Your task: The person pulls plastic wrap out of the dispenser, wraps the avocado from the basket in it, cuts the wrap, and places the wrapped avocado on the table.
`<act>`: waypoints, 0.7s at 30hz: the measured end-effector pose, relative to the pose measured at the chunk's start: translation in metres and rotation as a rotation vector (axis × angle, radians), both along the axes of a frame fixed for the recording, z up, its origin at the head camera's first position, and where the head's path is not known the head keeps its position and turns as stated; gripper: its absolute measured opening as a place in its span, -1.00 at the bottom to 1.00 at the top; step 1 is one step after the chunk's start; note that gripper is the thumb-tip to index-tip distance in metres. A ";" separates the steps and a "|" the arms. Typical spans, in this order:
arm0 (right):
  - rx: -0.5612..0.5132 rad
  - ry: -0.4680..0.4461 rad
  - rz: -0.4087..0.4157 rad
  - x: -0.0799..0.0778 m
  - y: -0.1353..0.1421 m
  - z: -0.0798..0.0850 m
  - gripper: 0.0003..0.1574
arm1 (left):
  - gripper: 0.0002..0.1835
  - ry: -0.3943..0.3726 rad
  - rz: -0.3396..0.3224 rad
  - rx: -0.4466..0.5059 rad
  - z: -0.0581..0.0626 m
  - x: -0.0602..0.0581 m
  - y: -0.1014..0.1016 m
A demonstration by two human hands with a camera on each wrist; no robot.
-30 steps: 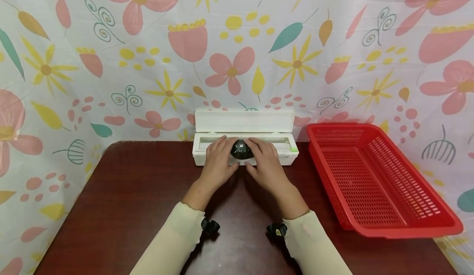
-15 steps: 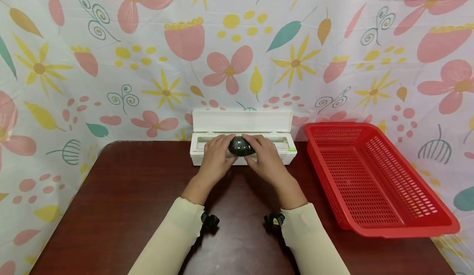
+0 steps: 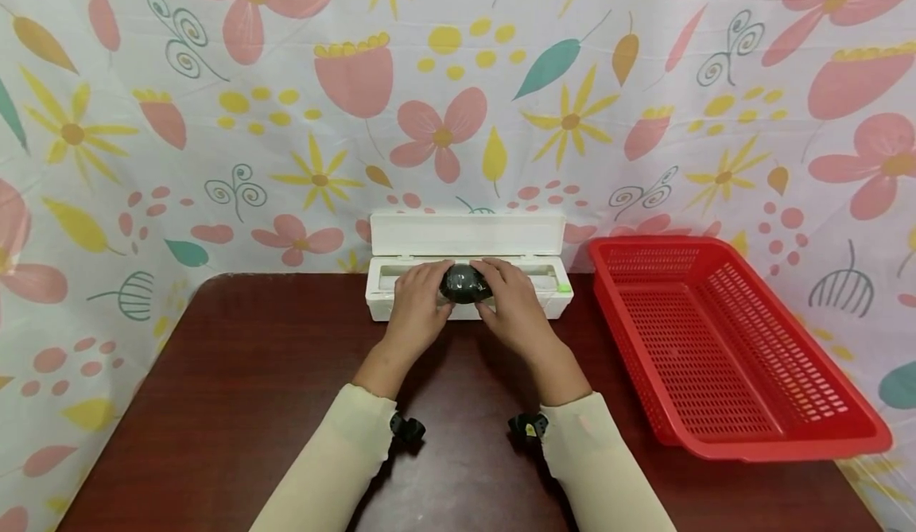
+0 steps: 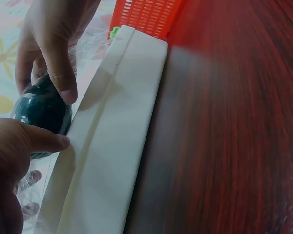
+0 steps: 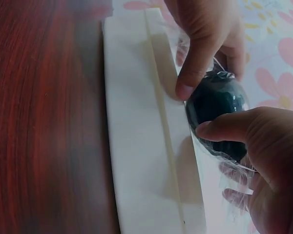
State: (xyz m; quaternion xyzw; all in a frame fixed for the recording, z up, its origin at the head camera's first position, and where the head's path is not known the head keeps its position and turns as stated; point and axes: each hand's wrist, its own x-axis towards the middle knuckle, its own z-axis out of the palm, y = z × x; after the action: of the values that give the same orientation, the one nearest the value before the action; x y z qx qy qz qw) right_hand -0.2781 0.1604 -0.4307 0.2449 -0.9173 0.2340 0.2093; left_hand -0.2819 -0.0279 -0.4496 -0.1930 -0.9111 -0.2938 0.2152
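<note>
Both hands hold a smooth, dark green rounded object (image 3: 463, 284) wrapped in clear cling film. My left hand (image 3: 415, 301) grips its left side, with the thumb at the near lower side. On the right side my right hand (image 3: 517, 303) grips it in the same way. The left wrist view shows film (image 4: 27, 187) stretched about the left fingers, and in the right wrist view wrinkled film (image 5: 239, 170) lies over the right fingers. Just beneath and behind the hands is a long white cling film dispenser (image 3: 381, 305), its lid (image 3: 468, 235) raised. The object's underside is hidden.
A red plastic basket (image 3: 716, 357) with slotted sides stands on the right of the dark brown wooden table (image 3: 272, 405). A flower-printed cloth (image 3: 444, 55) hangs behind the table. The dispenser has a green tab (image 3: 564, 288) at its right end.
The hands and the wrapped object have risen slightly over the dispenser since one second ago. The head view has shifted a little. Dispenser and basket stay in place.
</note>
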 end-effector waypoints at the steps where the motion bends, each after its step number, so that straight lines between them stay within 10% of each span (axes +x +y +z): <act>1: 0.004 0.007 -0.002 0.000 0.000 0.000 -0.20 | -0.25 0.005 -0.001 0.001 0.000 0.000 0.000; 21: 0.003 0.023 -0.007 0.000 0.003 0.004 -0.22 | -0.24 0.082 -0.003 0.017 0.001 0.000 -0.002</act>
State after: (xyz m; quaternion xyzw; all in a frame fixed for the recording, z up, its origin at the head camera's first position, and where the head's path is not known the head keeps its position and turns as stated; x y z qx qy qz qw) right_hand -0.2783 0.1637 -0.4262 0.2445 -0.9161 0.2289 0.2206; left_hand -0.2818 -0.0298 -0.4484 -0.2045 -0.8987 -0.2937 0.2535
